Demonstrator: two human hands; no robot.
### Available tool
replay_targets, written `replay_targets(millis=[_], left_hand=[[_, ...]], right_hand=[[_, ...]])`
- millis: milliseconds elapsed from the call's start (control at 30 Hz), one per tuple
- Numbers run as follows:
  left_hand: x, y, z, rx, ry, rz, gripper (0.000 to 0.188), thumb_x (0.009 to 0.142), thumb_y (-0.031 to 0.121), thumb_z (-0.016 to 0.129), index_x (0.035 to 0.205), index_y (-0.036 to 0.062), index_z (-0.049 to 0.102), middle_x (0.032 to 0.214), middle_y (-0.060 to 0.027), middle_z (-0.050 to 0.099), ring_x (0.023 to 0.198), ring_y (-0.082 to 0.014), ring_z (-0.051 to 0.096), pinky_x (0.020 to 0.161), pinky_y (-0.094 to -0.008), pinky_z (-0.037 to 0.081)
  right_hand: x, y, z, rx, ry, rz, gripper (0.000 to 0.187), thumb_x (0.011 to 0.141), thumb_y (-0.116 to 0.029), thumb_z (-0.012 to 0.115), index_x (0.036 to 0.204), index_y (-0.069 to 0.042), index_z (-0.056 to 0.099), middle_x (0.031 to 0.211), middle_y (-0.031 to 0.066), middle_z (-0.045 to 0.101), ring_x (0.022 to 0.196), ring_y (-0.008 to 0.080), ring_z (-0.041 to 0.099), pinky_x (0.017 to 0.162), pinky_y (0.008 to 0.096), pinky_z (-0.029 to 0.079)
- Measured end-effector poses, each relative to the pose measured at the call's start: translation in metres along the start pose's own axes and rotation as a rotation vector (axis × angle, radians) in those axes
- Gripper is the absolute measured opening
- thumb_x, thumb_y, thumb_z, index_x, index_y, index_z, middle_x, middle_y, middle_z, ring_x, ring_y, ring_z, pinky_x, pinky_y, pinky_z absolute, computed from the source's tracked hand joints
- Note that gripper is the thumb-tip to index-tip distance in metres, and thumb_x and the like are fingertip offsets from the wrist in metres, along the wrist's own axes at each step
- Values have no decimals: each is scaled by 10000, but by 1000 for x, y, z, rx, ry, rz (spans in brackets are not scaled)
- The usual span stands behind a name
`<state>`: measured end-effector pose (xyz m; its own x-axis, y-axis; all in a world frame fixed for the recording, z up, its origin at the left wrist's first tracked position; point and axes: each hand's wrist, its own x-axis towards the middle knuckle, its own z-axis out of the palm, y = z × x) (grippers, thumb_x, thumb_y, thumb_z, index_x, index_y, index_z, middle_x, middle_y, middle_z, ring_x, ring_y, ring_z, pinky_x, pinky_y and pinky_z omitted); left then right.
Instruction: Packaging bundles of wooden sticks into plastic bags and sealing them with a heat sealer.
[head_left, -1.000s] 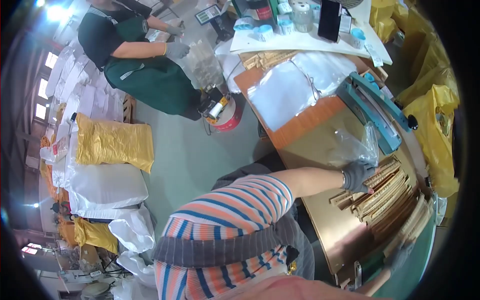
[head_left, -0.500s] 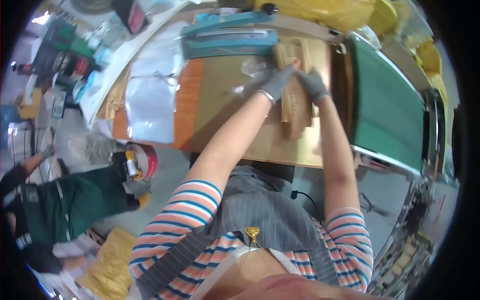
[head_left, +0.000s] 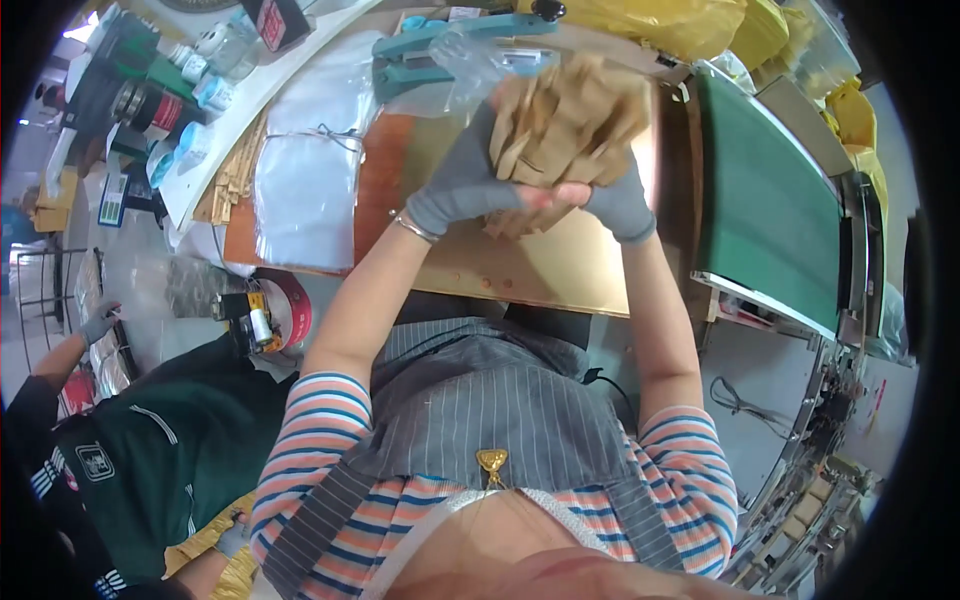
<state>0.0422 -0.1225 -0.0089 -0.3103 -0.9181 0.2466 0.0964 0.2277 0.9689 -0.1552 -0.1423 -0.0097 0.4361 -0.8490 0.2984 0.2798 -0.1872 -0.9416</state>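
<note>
Above the work table point(head_left: 470, 268), a bundle of brown kraft-paper strips point(head_left: 570, 120) is raised between my two gloved hands. My left hand point(head_left: 465, 180) wraps its left side, and my right hand point(head_left: 622, 200) grips the lower right. Both thumbs meet at the bundle's near side; most of the other fingers are hidden behind the paper. A crumpled clear plastic bag point(head_left: 465, 60) stands just beyond my left hand, and I cannot tell whether they touch. Behind it sits a teal bag sealer point(head_left: 400, 75) with a long arm.
Clear plastic sleeves point(head_left: 308, 190) lie stacked at left, tied with a cord. A white shelf point(head_left: 215, 150) with bottles borders them. A green conveyor belt point(head_left: 770, 200) runs at right. Yellow bags point(head_left: 690, 25) rest at the back. Another person in dark green point(head_left: 150, 440) is at lower left.
The brown paper strips have risen off the table toward me, held between both hands. My hands have moved apart around them. The clear bag now stands up by the sealer. The other person has shifted.
</note>
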Motion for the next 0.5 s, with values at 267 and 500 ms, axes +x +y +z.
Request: replay_targets(millis=[267,500], left_hand=[[-52,13,-2,-175,-122,-235,621,662,161,770,1210,41,503,1132,-101,579,1044,-176,557,920,-320,460],[-121,-21,42,-950,-2,-518,781,709,534,709,1233,11,461,1082,-103,592,1002,-199,604,868,-335,509]], right_hand=[[-27,-33,93,2,202,122,931,683,-96,793,1420,-38,226,1262,101,433,1121,187,499,954,323,423],[-17,10,61,216,-357,436,450,778,-205,618,1154,33,551,1068,155,598,998,235,574,907,351,443]])
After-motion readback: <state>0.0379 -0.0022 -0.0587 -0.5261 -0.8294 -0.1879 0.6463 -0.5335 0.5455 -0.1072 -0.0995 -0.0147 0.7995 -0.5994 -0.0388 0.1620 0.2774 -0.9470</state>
